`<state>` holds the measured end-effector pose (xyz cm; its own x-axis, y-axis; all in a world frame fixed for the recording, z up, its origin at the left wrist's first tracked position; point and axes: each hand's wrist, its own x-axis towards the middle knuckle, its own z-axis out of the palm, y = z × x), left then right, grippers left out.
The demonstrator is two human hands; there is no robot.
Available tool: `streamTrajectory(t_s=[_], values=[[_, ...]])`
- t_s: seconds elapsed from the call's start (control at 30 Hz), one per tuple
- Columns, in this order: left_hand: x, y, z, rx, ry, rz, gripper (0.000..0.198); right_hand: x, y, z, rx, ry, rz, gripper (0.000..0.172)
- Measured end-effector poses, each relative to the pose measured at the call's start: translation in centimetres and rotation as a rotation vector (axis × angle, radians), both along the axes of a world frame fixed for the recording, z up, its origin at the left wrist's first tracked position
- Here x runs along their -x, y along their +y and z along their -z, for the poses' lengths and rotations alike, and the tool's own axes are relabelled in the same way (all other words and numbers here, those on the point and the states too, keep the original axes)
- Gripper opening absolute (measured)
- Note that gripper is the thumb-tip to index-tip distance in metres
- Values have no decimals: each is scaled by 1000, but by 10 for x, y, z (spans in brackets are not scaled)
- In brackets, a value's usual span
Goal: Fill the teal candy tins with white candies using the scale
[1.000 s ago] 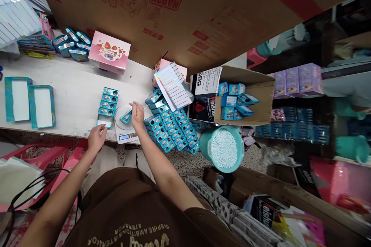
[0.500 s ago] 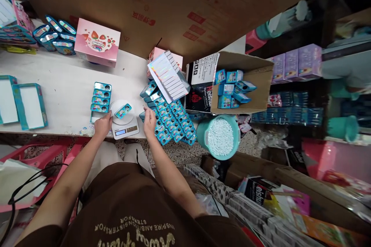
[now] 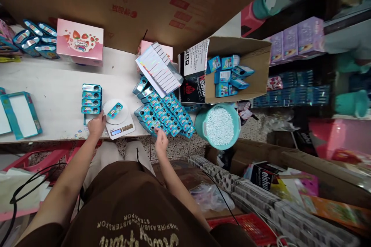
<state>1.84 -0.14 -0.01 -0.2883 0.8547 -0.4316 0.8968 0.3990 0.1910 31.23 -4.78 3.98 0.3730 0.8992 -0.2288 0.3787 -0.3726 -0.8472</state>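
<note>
My left hand (image 3: 97,124) is closed at the near end of a narrow blue tray (image 3: 85,119), thumb side toward the scale. In that tray several small blue packs (image 3: 91,95) stand in a column. Beside it, a single blue pack (image 3: 115,110) lies tilted on the round white plate of a digital scale (image 3: 124,131), whose display is lit. My right hand (image 3: 161,141) touches the near edge of a large pile of blue packs (image 3: 166,117), its fingertips drawn together. Whatever is between those fingertips is too small to make out.
Behind the pile lean white ridged sheets (image 3: 159,69). To the right stand a cardboard box (image 3: 255,73) with blue packs and a teal bucket (image 3: 200,125) of white pellets. Pink boxes (image 3: 80,42) and open blue trays (image 3: 21,115) are at left; a big carton (image 3: 130,7) walls the back.
My right hand has moved from beside the scale toward me and right, to the pile's near edge. My left hand stays by the tray. The view has shifted slightly.
</note>
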Motion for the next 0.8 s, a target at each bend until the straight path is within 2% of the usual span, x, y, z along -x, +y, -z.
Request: streamTrajectory(t_s=[0.17,0.3,0.43,0.57,0.63,0.7,0.8], values=[[-3,12,-6,28,43,-28,47,-39,-11,-2,2,-62,87,44],[-2,20,-11,14,70,-24,43,-89,-15,-5,-27,-153,224,48],[-2,23,-11,-35,132,-59,43,-167,-9,0,-58,-240,404,53],[-11,11,-14,-264,180,-214,38,-268,16,14,15,-445,446,54],[-21,1,-26,-438,139,-298,36,-313,34,24,107,-550,426,54],[-35,-8,-45,-606,103,-337,34,-347,51,36,174,-639,367,54],[-61,-10,-74,-781,124,-265,32,-377,68,51,203,-713,223,49]])
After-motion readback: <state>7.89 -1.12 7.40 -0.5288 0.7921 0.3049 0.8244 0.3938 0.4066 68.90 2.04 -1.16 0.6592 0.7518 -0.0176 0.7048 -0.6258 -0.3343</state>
